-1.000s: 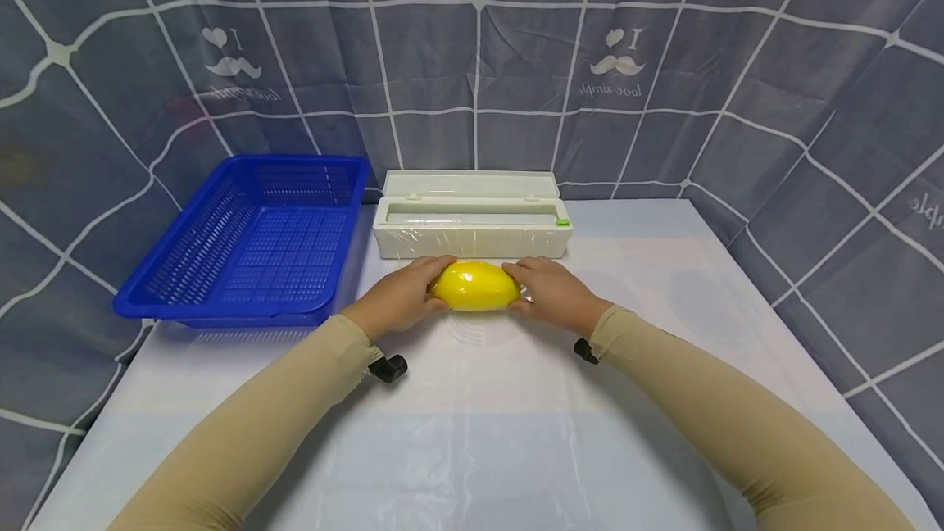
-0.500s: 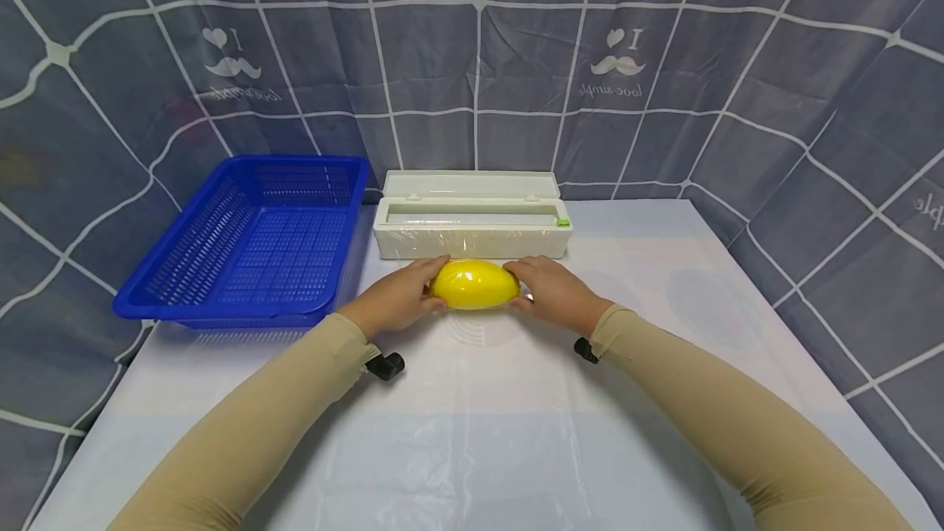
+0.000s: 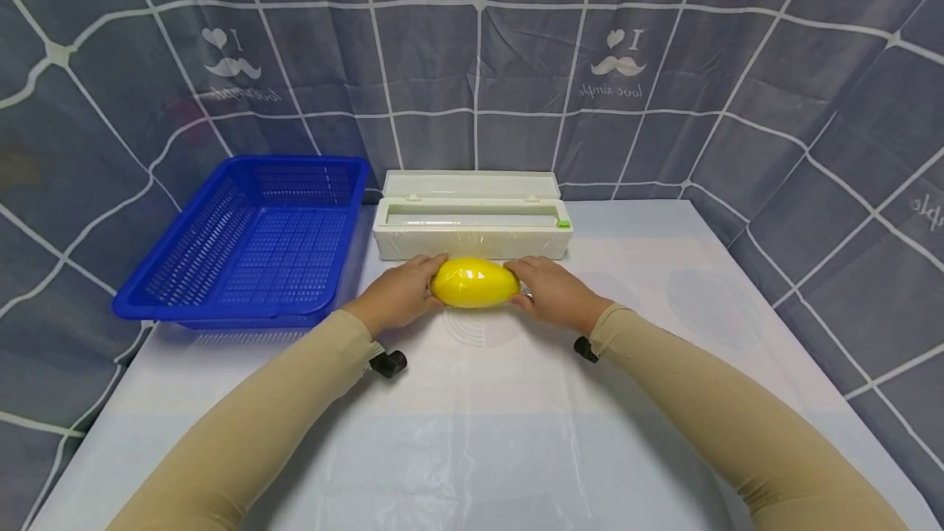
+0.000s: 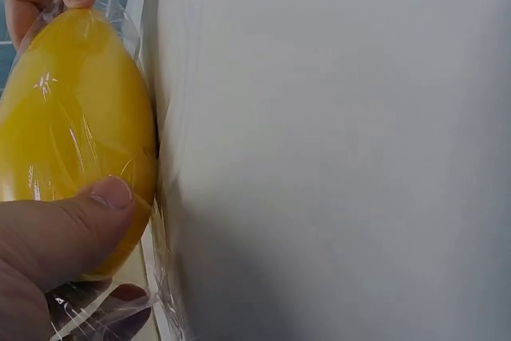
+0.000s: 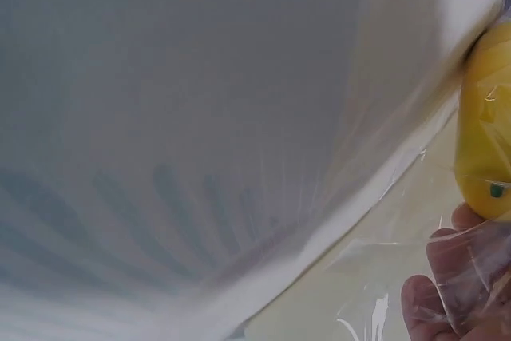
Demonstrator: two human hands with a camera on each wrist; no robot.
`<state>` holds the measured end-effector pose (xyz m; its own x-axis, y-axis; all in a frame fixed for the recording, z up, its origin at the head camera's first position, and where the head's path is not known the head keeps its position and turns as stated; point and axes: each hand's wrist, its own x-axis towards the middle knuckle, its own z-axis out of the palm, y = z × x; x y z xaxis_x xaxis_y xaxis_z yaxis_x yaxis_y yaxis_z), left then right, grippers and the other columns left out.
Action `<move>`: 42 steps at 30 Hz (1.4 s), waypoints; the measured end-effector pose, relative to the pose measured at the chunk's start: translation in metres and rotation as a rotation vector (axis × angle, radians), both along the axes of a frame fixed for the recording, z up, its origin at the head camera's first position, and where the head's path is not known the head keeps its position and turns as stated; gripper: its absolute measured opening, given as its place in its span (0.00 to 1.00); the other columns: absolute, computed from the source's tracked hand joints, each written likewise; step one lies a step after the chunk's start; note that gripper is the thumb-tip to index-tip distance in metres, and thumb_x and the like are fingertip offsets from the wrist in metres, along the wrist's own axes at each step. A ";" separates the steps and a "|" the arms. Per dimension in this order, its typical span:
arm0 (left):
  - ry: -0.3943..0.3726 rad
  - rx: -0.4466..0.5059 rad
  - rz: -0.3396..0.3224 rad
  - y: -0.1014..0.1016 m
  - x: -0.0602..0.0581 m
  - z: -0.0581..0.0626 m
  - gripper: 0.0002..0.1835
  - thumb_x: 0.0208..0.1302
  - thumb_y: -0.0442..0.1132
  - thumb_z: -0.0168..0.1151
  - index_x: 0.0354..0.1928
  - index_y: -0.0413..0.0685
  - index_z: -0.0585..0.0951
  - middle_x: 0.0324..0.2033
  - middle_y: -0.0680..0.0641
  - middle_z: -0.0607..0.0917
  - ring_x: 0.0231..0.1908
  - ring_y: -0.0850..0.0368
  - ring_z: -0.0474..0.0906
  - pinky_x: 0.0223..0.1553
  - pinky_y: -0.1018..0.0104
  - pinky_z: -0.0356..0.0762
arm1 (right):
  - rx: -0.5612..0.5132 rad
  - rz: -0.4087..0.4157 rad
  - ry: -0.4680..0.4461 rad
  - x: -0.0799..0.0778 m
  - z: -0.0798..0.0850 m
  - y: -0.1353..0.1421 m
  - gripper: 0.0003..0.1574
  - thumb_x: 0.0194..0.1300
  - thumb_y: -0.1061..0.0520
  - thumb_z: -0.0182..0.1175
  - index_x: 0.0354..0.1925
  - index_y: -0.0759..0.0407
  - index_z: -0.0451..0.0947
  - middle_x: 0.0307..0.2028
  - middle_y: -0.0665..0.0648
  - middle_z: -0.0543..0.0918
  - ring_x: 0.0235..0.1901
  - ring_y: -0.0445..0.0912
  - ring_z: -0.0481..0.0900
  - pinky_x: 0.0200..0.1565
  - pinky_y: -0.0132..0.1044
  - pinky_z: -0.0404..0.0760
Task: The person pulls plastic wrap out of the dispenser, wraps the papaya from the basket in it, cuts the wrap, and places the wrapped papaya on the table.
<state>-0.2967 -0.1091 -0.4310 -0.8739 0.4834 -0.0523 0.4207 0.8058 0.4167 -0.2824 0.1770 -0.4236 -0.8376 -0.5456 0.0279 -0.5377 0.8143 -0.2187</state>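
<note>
A smooth yellow mango [image 3: 475, 283], wrapped in clear cling film [image 4: 120, 25], lies sideways between the two hands, just in front of the white film dispenser [image 3: 472, 244]. My left hand [image 3: 401, 293] grips its left end; in the left wrist view the left thumb [image 4: 108, 197] presses on its side, over the film. At the other end my right hand [image 3: 551, 293] holds the tip, with gathered film by the fingers. Film also covers the right fingers [image 5: 471, 277] in the right wrist view, where a small green spot shows on the mango's end.
The dispenser's lid [image 3: 472, 184] stands raised, and a green slider [image 3: 564, 224] sits at its right. To the left is a blue plastic basket [image 3: 221, 310] on the white-covered table [image 3: 472, 449]. A grey checked curtain [image 3: 531, 64] surrounds the table's back and sides.
The mango has shifted very slightly toward the dispenser and turned a little, with the left fingers moving slightly along it. The right hand stays nearly still.
</note>
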 end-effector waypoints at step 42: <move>-0.102 0.108 0.075 -0.004 -0.026 0.006 0.33 0.83 0.50 0.50 0.81 0.43 0.62 0.68 0.38 0.80 0.72 0.37 0.72 0.71 0.37 0.56 | 0.083 -0.049 0.236 -0.023 0.003 -0.025 0.49 0.65 0.48 0.76 0.75 0.57 0.66 0.73 0.59 0.73 0.71 0.58 0.68 0.76 0.54 0.61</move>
<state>-0.3230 -0.1130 -0.4250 -0.9003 0.4250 -0.0938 0.3126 0.7814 0.5401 -0.3059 0.1522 -0.4208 -0.8387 -0.5133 0.1823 -0.5255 0.8505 -0.0229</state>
